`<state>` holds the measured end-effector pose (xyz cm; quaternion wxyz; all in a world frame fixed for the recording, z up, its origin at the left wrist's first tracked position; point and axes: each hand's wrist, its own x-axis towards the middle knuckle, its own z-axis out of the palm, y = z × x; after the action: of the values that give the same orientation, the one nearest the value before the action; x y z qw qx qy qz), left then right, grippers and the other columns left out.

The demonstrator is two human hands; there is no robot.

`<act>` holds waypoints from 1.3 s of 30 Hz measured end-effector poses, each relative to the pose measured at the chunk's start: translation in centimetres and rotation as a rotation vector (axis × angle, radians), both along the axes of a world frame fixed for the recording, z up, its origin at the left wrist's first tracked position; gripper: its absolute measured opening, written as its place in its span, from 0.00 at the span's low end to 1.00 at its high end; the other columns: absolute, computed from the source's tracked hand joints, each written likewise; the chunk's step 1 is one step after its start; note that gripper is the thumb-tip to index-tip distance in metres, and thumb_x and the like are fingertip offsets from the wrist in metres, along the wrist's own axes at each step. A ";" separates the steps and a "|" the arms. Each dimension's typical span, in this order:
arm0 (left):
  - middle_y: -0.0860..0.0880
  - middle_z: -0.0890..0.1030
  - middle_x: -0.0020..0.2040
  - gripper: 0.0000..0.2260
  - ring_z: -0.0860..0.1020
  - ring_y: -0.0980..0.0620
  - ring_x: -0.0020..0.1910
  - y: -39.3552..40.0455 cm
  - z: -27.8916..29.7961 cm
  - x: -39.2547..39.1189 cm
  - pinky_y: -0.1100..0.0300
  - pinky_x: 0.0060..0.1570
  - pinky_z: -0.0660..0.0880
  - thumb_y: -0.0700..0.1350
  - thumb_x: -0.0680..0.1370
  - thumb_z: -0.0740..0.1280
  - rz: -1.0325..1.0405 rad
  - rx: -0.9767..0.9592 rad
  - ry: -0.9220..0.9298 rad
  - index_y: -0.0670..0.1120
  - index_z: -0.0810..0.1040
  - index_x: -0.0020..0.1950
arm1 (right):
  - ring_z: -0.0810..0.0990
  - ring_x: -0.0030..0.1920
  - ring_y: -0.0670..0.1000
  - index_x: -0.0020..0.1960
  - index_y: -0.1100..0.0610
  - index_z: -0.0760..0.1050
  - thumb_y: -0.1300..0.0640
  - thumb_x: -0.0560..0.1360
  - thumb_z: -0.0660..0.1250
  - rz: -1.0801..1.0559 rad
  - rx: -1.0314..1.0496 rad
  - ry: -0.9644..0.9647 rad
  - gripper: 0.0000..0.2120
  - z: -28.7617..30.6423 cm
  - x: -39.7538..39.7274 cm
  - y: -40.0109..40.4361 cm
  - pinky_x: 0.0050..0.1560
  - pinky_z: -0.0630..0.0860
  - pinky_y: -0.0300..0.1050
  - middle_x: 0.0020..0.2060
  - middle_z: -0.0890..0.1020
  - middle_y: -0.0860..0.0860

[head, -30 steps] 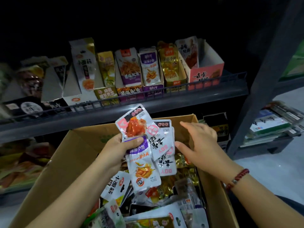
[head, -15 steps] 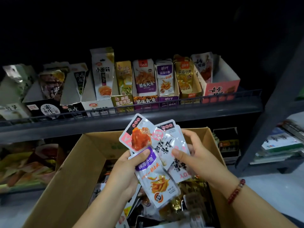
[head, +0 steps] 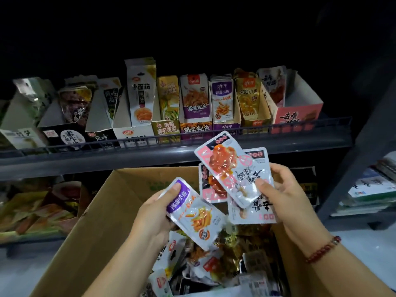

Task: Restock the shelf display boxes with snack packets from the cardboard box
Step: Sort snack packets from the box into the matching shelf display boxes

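Purple packet [head: 196, 213], under the left hand's [head: 154, 217] thumb: 深海小鱼. Shelf display boxes, beyond the fingertips: 小面筋 on white carton [head: 140, 93]; 魔芋贡菜 on yellow box front [head: 165, 127]; 酱爆鱿鱼 on purple-orange box [head: 194, 128]; 深海小鱼 on purple pack [head: 222, 101] and gold pack [head: 249, 97]; 去骨 on pink box [head: 297, 113].

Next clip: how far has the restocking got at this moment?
Midway, it seems. Done: most shelf display boxes stand fairly full. In hand: the left hand holds a purple-labelled packet, and the right hand grips a fan of pink-and-white packets, neither shelved yet. Left: the pink display box looks sparsely filled, and the cardboard box holds many loose packets.
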<state>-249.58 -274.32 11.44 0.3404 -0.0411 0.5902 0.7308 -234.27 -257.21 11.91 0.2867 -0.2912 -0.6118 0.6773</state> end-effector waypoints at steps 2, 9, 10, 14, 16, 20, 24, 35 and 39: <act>0.41 0.85 0.40 0.13 0.83 0.48 0.36 -0.3 0.1 -0.3 0.51 0.41 0.79 0.44 0.74 0.72 0.024 0.005 -0.031 0.40 0.79 0.56 | 0.85 0.41 0.53 0.57 0.49 0.72 0.62 0.78 0.63 0.016 -0.082 0.019 0.11 0.1 0.1 0.2 0.36 0.80 0.49 0.43 0.86 0.52; 0.36 0.82 0.55 0.18 0.82 0.41 0.52 -0.1 0.9 0.5 0.42 0.52 0.78 0.49 0.81 0.61 -0.106 0.169 -0.271 0.38 0.75 0.63 | 0.85 0.47 0.56 0.60 0.50 0.75 0.63 0.79 0.61 0.208 -0.242 -0.066 0.13 0.1 0.0 0.7 0.37 0.81 0.49 0.48 0.85 0.54; 0.36 0.82 0.55 0.19 0.83 0.41 0.50 -0.2 0.9 0.4 0.42 0.48 0.80 0.51 0.81 0.59 -0.134 0.189 -0.283 0.38 0.75 0.63 | 0.85 0.46 0.56 0.60 0.49 0.75 0.62 0.79 0.61 0.228 -0.216 -0.095 0.13 0.0 0.1 0.7 0.36 0.81 0.49 0.47 0.85 0.54; 0.36 0.81 0.58 0.24 0.81 0.38 0.56 -0.4 1.7 0.7 0.39 0.55 0.76 0.57 0.81 0.55 -0.284 0.257 -0.265 0.40 0.76 0.62 | 0.85 0.41 0.55 0.59 0.47 0.74 0.61 0.79 0.61 0.228 -0.135 -0.191 0.13 -0.1 0.1 0.5 0.32 0.78 0.45 0.43 0.86 0.53; 0.38 0.81 0.59 0.19 0.81 0.40 0.57 -0.4 1.7 1.1 0.42 0.57 0.77 0.51 0.78 0.61 -0.350 0.258 -0.158 0.41 0.76 0.63 | 0.85 0.41 0.54 0.59 0.47 0.74 0.61 0.79 0.61 0.245 -0.107 -0.215 0.13 0.0 0.1 0.5 0.33 0.78 0.45 0.43 0.86 0.53; 0.39 0.84 0.53 0.18 0.84 0.43 0.47 -0.5 1.3 1.5 0.49 0.49 0.81 0.38 0.68 0.68 -0.351 0.156 -0.003 0.40 0.78 0.58 | 0.85 0.44 0.55 0.59 0.48 0.74 0.60 0.80 0.61 0.345 -0.119 -0.247 0.11 0.2 0.0 0.1 0.39 0.80 0.49 0.45 0.86 0.54; 0.39 0.83 0.54 0.18 0.83 0.42 0.49 -0.5 1.2 1.3 0.45 0.53 0.79 0.38 0.68 0.68 -0.284 0.140 0.034 0.41 0.78 0.59 | 0.85 0.41 0.54 0.59 0.55 0.74 0.58 0.80 0.62 0.223 -0.051 -0.262 0.09 -0.1 0.0 0.1 0.36 0.79 0.47 0.42 0.86 0.54; 0.39 0.83 0.54 0.20 0.84 0.42 0.49 -1.1 1.5 0.4 0.45 0.50 0.80 0.45 0.68 0.69 -0.279 0.139 0.000 0.42 0.78 0.59 | 0.85 0.44 0.55 0.62 0.51 0.74 0.68 0.76 0.65 0.228 0.073 -0.276 0.19 0.8 0.6 2.3 0.43 0.81 0.56 0.43 0.85 0.53; 0.37 0.83 0.53 0.17 0.84 0.42 0.47 -1.1 1.3 0.7 0.46 0.50 0.81 0.39 0.67 0.71 -0.345 0.076 0.083 0.39 0.79 0.56 | 0.84 0.45 0.58 0.61 0.53 0.72 0.73 0.74 0.62 0.344 0.057 -0.260 0.21 1.3 0.2 2.4 0.43 0.80 0.54 0.42 0.85 0.56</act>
<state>-248.86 -275.40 12.69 0.4374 0.1037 0.5740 0.6844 -234.11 -254.79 13.16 0.0935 -0.2591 -0.7033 0.6553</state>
